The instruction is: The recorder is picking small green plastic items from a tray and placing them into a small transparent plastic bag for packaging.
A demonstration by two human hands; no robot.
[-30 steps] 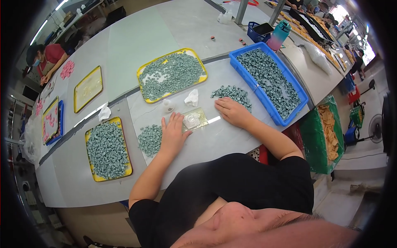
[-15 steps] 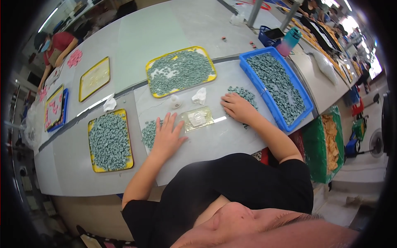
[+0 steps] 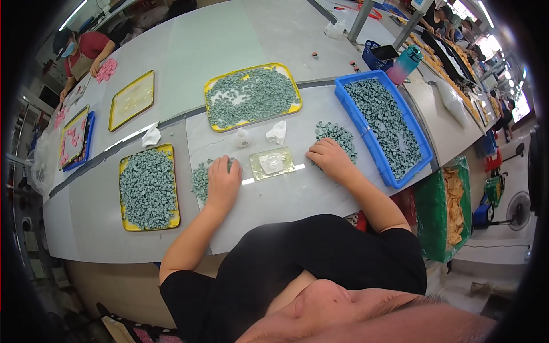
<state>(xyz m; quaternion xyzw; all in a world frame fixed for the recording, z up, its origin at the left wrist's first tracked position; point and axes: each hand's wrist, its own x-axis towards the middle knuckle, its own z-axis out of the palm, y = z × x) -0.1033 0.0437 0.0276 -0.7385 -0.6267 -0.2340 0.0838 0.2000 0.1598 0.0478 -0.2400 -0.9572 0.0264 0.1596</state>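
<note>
Long pale worktable (image 3: 286,200) in a busy workshop, with another person at the far left end. Compared with half a second earlier, same layout, both hands barely shifted, view swung slightly. Clear flat jig plate (image 3: 272,163) lying between the hands, long axis running left to right, a pale strip poking out at each end. Left hand (image 3: 223,182) palm down, fingers spread flat, resting on a small loose pile of grey-green pieces (image 3: 201,178); holding nothing visible. Right hand (image 3: 329,160) loosely curled, knuckles up, at the near edge of another small pile (image 3: 337,136); cannot tell what sits under the fingers. Blue bin (image 3: 426,150) of the same pieces just right; yellow trays (image 3: 171,188) left and far.
</note>
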